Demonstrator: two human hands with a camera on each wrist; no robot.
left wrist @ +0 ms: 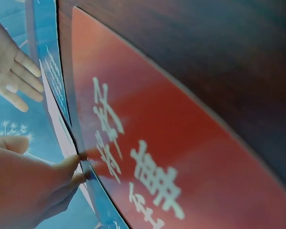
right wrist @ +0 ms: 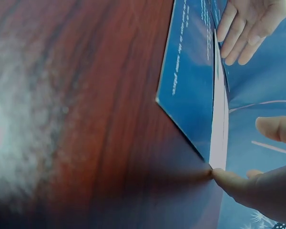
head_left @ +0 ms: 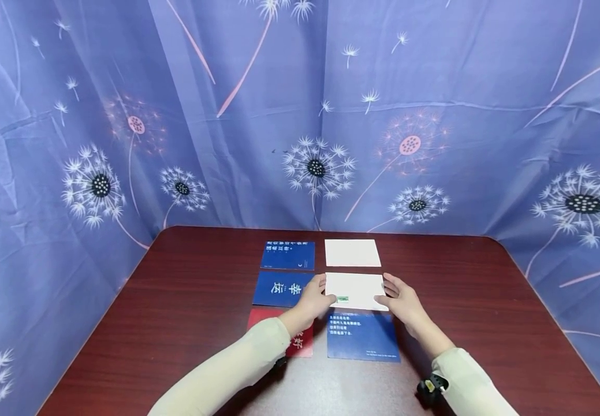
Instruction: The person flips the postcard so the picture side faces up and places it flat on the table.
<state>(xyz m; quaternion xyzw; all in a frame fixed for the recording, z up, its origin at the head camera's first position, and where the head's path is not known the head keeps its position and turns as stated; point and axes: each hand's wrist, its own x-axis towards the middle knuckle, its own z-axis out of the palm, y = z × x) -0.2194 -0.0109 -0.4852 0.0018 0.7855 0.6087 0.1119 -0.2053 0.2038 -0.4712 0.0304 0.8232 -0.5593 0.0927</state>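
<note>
A white card [head_left: 357, 289] with a small green mark near its lower left corner lies between both hands, in the middle of the right column of cards. At its left edge is my left hand [head_left: 314, 300], thumb near the green mark and fingers fairly straight. My right hand [head_left: 402, 301] touches the opposite edge with its thumb, other fingers extended beside it. In the right wrist view that thumb meets the white card's [right wrist: 219, 129] corner. Just below lies a blue card [head_left: 363, 341] with white writing. Under the left forearm is a red card [left wrist: 133, 124] with white characters, partly covered in the head view.
Behind the white card is another white card [head_left: 351, 253]. Two blue cards, one farther back [head_left: 287, 260] and one with large characters [head_left: 268, 289], make up the left column with the red one. The brown table [head_left: 175, 300] ends at a blue dandelion-print curtain [head_left: 248, 173].
</note>
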